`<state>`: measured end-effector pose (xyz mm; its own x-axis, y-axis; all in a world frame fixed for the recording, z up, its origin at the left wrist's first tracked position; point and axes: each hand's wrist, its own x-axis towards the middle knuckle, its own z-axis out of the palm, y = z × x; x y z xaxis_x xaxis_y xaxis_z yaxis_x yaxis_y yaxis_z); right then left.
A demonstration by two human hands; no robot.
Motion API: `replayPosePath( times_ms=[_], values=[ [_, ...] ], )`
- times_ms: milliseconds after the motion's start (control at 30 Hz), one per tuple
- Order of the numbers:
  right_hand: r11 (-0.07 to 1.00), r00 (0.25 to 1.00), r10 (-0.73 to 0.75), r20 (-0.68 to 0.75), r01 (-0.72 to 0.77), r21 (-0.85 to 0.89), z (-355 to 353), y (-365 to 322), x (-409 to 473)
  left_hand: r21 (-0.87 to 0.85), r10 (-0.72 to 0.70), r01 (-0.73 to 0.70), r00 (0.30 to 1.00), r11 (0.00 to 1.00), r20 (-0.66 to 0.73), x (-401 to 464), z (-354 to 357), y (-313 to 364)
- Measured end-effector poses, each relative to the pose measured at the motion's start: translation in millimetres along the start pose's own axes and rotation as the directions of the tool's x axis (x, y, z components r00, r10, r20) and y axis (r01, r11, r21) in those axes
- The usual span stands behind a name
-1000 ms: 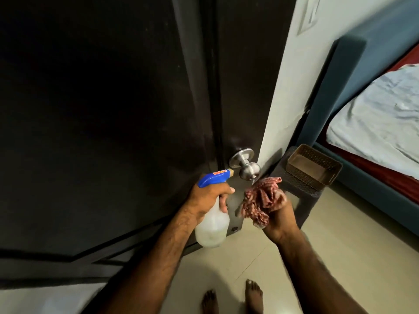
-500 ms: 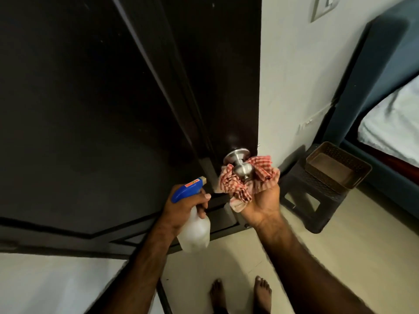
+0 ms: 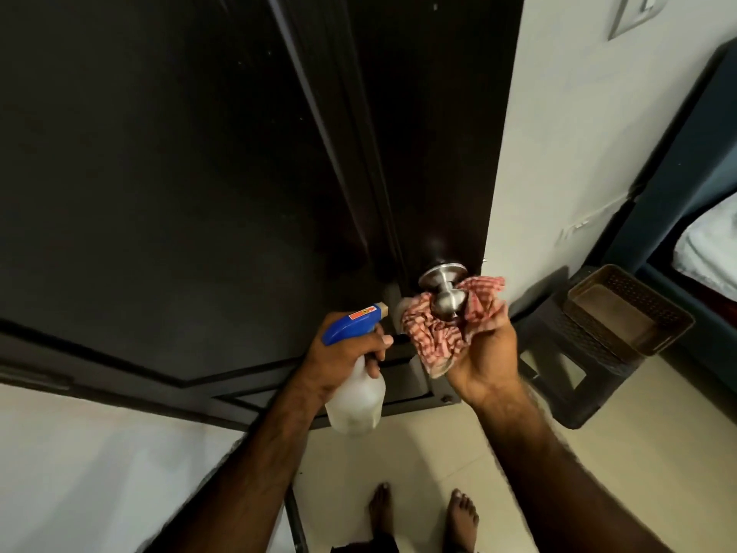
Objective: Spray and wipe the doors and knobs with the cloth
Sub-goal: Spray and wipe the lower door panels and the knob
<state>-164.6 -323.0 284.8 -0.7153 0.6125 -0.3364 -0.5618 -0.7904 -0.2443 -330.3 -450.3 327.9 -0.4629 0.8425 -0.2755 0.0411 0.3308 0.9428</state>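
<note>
A dark brown door (image 3: pixel 179 193) fills the left and middle of the view. Its steel knob (image 3: pixel 446 300) sticks out near the right edge. My right hand (image 3: pixel 484 359) holds a red-and-white checked cloth (image 3: pixel 438 333) cupped under and around the knob. My left hand (image 3: pixel 345 359) grips a clear spray bottle (image 3: pixel 355 401) with a blue head (image 3: pixel 351 321); its nozzle points toward the knob, just left of the cloth.
A white wall (image 3: pixel 566 153) runs right of the door, with a switch plate (image 3: pixel 634 14) high up. A dark plastic stool (image 3: pixel 574 353) bearing a brown basket (image 3: pixel 634 309) stands beside it, and a bed (image 3: pixel 710 249) at far right. My bare feet (image 3: pixel 422 512) are on beige tiles.
My right hand has risen from below the knob and wrapped the cloth around it. The left hand with the bottle stayed close to the knob's left.
</note>
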Motion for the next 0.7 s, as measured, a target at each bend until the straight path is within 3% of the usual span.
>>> replayPosePath(
  times_ms=[100, 200, 233, 267, 300, 367, 433, 467, 500, 567, 700],
  values=[
    [0.993, 0.994, 0.107, 0.017, -0.106, -0.043, 7, -5, -9, -0.003, -0.015, 0.015, 1.000, 1.000, -0.018, 2, -1, -1],
    [0.927, 0.994, -0.056, -0.099, 0.015, -0.376, 11, -23, -29, -0.004, -0.026, 0.026, 0.999, 1.000, -0.020, 1, 0, -1],
    [0.824, 0.971, -0.191, -0.142, 0.080, -0.562, 12, -27, -31, -0.001, -0.031, 0.031, 0.999, 1.000, -0.021, 2, -1, -1],
    [0.653, 0.938, -0.325, -0.120, 0.130, -0.746, 13, -30, -31, -0.004, -0.039, 0.039, 0.999, 0.999, -0.023, 2, -2, -1],
    [0.429, 0.904, -0.427, -0.035, 0.168, -0.888, 13, -31, -28, -0.013, -0.046, 0.045, 0.999, 0.999, -0.027, 3, -3, -1],
    [-0.061, 0.878, -0.437, 0.196, 0.188, -0.980, 17, -30, -20, -0.023, -0.038, 0.038, 0.999, 0.999, -0.037, 4, -4, 1],
    [-0.555, 0.877, -0.346, 0.333, 0.095, -0.827, 25, -24, -13, -0.036, -0.013, 0.011, 0.999, 0.999, -0.051, 3, -3, 4],
    [-0.726, 0.872, -0.320, 0.370, 0.025, -0.687, 27, -18, -12, -0.039, 0.000, -0.002, 0.998, 0.999, -0.058, 3, -3, 5],
    [-0.833, 0.862, -0.293, 0.414, -0.017, -0.553, 28, -12, -11, -0.038, 0.007, -0.009, 0.998, 0.999, -0.063, 2, -3, 6],
    [-0.917, 0.838, -0.240, 0.491, -0.030, -0.398, 22, -4, -10, -0.055, 0.014, -0.016, 0.998, 0.998, -0.054, 3, -4, 8],
    [-0.978, 0.773, -0.084, 0.629, 0.058, -0.201, 0, -10, 1, -0.068, 0.025, -0.028, 0.999, 0.997, -0.044, 7, -1, 14]
  ],
)
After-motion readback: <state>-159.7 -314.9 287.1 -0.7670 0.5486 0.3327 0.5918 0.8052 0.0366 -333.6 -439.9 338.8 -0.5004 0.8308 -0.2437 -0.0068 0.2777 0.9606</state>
